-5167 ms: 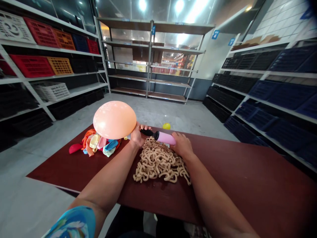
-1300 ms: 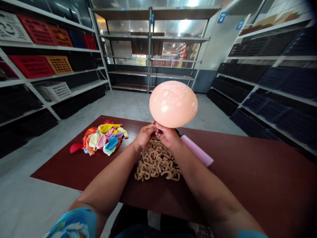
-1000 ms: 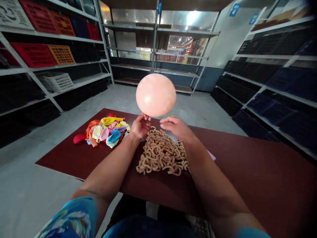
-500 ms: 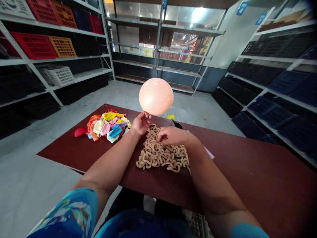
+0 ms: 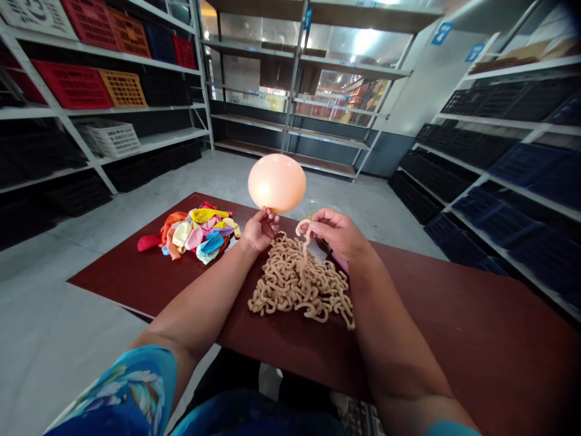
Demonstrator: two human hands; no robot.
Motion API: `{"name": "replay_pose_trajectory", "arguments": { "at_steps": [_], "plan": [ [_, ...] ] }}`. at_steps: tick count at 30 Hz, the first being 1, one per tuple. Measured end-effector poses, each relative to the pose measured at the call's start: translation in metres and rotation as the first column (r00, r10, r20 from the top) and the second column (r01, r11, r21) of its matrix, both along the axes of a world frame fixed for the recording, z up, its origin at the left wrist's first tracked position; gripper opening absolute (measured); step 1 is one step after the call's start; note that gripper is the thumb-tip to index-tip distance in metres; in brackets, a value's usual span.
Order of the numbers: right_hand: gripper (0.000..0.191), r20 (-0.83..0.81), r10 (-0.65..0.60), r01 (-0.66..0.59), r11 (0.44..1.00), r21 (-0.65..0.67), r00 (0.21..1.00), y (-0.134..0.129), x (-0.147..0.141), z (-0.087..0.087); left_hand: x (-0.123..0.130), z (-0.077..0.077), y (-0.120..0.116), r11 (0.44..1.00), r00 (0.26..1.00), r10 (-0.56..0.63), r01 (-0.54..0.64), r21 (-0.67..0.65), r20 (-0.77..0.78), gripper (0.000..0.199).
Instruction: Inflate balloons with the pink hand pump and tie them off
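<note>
An inflated peach balloon [image 5: 276,183] is pinched at its neck by my left hand [image 5: 262,229], which holds it up over the table. My right hand [image 5: 339,232] is closed on a beige elastic band [image 5: 303,229], a curly loop dangling from the fingertips; a blurred strand trails below it. Under both hands spreads a pile of similar beige curly bands [image 5: 290,278]. Left of the pile lies a heap of flat, uninflated balloons [image 5: 195,233] in many colours. Part of a pink thing [image 5: 339,261] shows behind my right wrist.
The dark red table [image 5: 436,327] extends to the right. Shelves with red crates [image 5: 72,83] and other crates stand at left, metal racks [image 5: 254,121] at the back, and dark bins [image 5: 476,151] at right.
My right hand has risen from the pile, bringing a beige band up with it. The balloon, still in my left hand, sits slightly lower and further left in view.
</note>
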State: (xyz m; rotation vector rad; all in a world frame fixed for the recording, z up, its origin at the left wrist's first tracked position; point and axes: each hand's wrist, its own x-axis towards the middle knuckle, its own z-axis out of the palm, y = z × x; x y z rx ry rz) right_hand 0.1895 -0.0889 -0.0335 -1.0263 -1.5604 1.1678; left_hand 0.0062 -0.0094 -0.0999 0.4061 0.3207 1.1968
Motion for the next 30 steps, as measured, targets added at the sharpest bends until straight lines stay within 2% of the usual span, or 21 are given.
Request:
{"name": "replay_pose_trajectory", "arguments": {
  "at_steps": [3, 6, 9, 11, 18, 22, 24, 27, 30],
  "plan": [
    [0.016, -0.041, -0.012, 0.012, 1.0, -0.008, 0.999, 0.001, -0.007, -0.002, 0.003, 0.004, -0.004, 1.0, 0.997, -0.03, 0.03, -0.001, -0.064, 0.014],
    [0.013, 0.129, -0.032, 0.031, 0.999, 0.008, 0.991, 0.003, -0.013, -0.006, 0.007, 0.008, -0.009, 0.997, 0.987, -0.056, 0.063, 0.041, -0.154, 0.017],
    [0.01, 0.377, -0.124, 0.059, 0.982, 0.18, 0.918, 0.007, -0.016, -0.013, 0.013, 0.012, -0.016, 0.994, 0.96, -0.053, 0.077, 0.079, -0.274, 0.02],
    [0.008, 0.457, -0.214, 0.073, 0.949, 0.307, 0.863, 0.01, -0.017, -0.017, 0.016, 0.015, -0.02, 0.992, 0.935, -0.037, 0.079, 0.103, -0.353, 0.022],
    [0.013, 0.524, -0.41, 0.08, 0.837, 0.542, 0.747, 0.015, -0.017, -0.023, 0.024, 0.007, -0.025, 0.961, 0.839, -0.027, 0.171, 0.216, -0.544, 0.026],
    [0.013, 0.514, -0.461, 0.109, 0.812, 0.574, 0.723, 0.016, -0.018, -0.024, 0.026, 0.004, -0.025, 0.928, 0.787, 0.047, 0.194, 0.318, -0.615, 0.023],
    [0.013, 0.522, -0.451, 0.136, 0.835, 0.533, 0.724, 0.016, -0.017, -0.023, 0.024, 0.006, -0.023, 0.921, 0.769, 0.138, 0.131, 0.366, -0.624, 0.023],
    [0.02, 0.572, -0.386, 0.168, 0.902, 0.397, 0.724, 0.017, -0.01, -0.021, 0.017, 0.008, -0.015, 0.915, 0.73, 0.315, -0.064, 0.397, -0.607, 0.023],
    [0.023, 0.646, -0.214, 0.089, 0.971, 0.221, 0.733, 0.017, 0.003, -0.019, 0.008, 0.009, -0.005, 0.88, 0.673, 0.461, -0.262, 0.396, -0.579, 0.022]
  ]
}}
